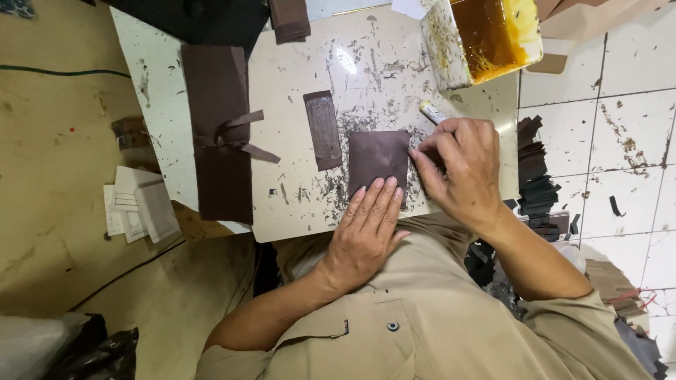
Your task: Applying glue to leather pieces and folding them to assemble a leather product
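One brown square patch [378,160] lay flat on the stained board [296,204], matte, edges folded. The left hand [366,229] pressed its lower edge, fingers flat and empty. The right hand [461,169], curled around a brush handle [431,111], touched its right edge.

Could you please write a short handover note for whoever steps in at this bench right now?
Left hand: flat, fingertips pressing the near edge of the brown square piece on the work board.
Right hand: closed around a brush handle, working at the piece's right edge.
Nearby: narrow brown strip left of the piece; glue tub at the far right corner; long brown tied piece on the left.
Done or left: cannot tell.
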